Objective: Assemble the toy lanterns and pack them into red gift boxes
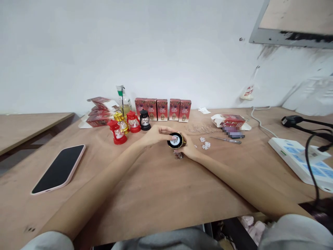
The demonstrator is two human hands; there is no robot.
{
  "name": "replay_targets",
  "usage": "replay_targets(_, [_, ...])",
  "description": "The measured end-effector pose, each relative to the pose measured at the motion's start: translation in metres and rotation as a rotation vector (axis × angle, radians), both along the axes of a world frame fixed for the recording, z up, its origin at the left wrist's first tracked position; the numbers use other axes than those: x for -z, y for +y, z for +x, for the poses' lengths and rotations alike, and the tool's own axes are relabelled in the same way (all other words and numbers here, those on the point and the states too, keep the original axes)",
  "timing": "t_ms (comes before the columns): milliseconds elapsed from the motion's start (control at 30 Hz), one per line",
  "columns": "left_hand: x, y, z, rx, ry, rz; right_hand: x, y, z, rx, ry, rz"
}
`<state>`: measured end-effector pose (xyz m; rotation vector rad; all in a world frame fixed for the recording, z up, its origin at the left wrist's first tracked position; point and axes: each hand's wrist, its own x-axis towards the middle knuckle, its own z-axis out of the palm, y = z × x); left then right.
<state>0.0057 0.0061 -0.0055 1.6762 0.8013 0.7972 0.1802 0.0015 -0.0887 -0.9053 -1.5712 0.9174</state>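
Over the middle of the table, a small lantern (171, 143) is tipped so that its round black underside, with a gold rim and a pale disc in the centre, faces me. My left hand (155, 135) grips it from the left, the thumb pressed on that disc. From the right, my right hand (189, 148) has its fingers around the side; the lantern's body is mostly hidden. Just below lie small shiny metal pieces (178, 155), too small to name. Small white plastic pieces (206, 145) rest right of my right hand, near a screwdriver (226, 140).
Red lanterns (119, 134), a gold lantern (121, 122) and a black lantern (145, 120) stand left. Behind are red boxes (162, 110) and a bottle (126, 104). A phone (59, 168) lies left; an opened box (230, 121) and a power strip (299, 159) are right.
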Motion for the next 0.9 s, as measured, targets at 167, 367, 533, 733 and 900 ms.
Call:
replay_targets(167, [-0.001, -0.002, 0.002, -0.034, -0.002, 0.04, -0.003, -0.001, 0.0, -0.01, -0.017, 0.025])
replay_targets(367, [-0.001, -0.004, 0.004, -0.055, 0.001, 0.041, -0.004, -0.002, -0.001, -0.004, -0.028, 0.034])
replay_targets(533, [0.004, -0.005, 0.007, -0.112, -0.112, 0.009, -0.009, -0.002, -0.001, 0.055, 0.047, 0.05])
replay_targets(733, [0.028, 0.003, 0.026, -0.243, 0.018, 0.137, -0.019, 0.019, 0.03, 0.443, 0.256, 0.185])
replay_targets(900, [0.045, 0.0, 0.07, -0.068, 0.495, 0.568, -0.02, 0.03, 0.056, 0.624, 0.278, 0.177])
